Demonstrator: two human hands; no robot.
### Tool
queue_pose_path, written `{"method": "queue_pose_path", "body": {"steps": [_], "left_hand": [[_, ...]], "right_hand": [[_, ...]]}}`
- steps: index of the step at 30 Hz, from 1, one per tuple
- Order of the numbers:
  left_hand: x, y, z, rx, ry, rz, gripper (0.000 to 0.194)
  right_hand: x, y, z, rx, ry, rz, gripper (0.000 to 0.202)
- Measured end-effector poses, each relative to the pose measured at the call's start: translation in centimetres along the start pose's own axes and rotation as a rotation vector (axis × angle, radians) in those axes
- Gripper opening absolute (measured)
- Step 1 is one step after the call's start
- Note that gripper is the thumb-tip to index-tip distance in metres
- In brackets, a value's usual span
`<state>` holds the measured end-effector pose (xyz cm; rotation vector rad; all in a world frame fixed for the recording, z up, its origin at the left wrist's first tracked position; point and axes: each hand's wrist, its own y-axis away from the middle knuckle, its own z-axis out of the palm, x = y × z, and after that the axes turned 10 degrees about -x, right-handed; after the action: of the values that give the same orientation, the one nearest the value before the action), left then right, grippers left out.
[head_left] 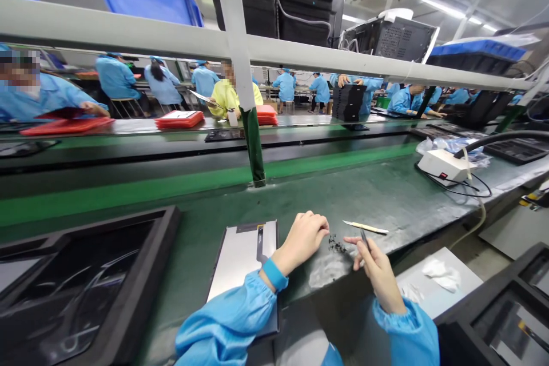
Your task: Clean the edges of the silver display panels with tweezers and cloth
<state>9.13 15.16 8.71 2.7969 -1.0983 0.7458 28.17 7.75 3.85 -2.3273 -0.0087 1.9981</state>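
Note:
My right hand [380,274] grips dark tweezers [364,238], its index finger stretched toward a small heap of tiny black pieces [336,244] on the green bench. On the other side of the heap is my left hand [303,240], fingers curled and thumb against them; whatever they may hold is too small to see. Under my left wrist lies a display panel [234,263] with a silvery back and a dark flex cable [260,243]. A slim knife with a pale yellow handle [369,227] rests beyond the heap.
Black foam trays with panels stand at the left [167,240] and lower right [461,326]. A white box [446,166] with a hose and cables sits back right. A post [254,148] rises from the bench's far side. Co-workers sit across the line.

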Motion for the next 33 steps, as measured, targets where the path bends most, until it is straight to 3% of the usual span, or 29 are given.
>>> {"method": "queue_pose_path", "body": {"steps": [5, 13, 17, 20, 23, 25, 28, 31, 33], "left_hand": [[0.1, -0.3, 0.1, -0.024, 0.139, 0.018, 0.02], [-0.4, -0.9, 0.3, -0.019, 0.467, 0.004, 0.018], [-0.3, -0.7, -0.4, 0.052, 0.558, -0.078, 0.021], [0.5, 1.9, -3.5, 0.166, 0.519, -0.141, 0.03], [1.0, 7.1, -7.0, 0.309, 0.394, -0.175, 0.035], [0.7, 11.0, -7.5, 0.441, 0.066, -0.176, 0.033], [-0.4, 15.9, -4.4, 0.422, -0.254, -0.1, 0.038], [-1.2, 18.6, 1.5, 0.239, -0.382, -0.053, 0.087], [-1.2, 19.2, 4.9, 0.232, -0.412, -0.136, 0.096]], "right_hand": [[-0.3, 0.6, -0.3, 0.105, 0.01, 0.009, 0.054], [-0.3, 1.9, 1.2, 0.066, -0.052, 0.071, 0.055], [-0.3, 2.2, 2.5, 0.03, -0.09, 0.094, 0.055], [-0.1, 2.5, 3.1, 0.029, -0.12, 0.1, 0.059], [0.4, 3.0, 3.1, 0.036, -0.133, 0.105, 0.058], [0.8, 3.4, 3.0, 0.023, -0.108, 0.099, 0.054], [1.6, 4.3, 3.3, -0.027, -0.029, 0.085, 0.052], [2.2, 5.5, 4.4, -0.18, 0.086, 0.087, 0.048], [2.4, 6.4, 5.3, -0.31, 0.166, 0.059, 0.041]]}}
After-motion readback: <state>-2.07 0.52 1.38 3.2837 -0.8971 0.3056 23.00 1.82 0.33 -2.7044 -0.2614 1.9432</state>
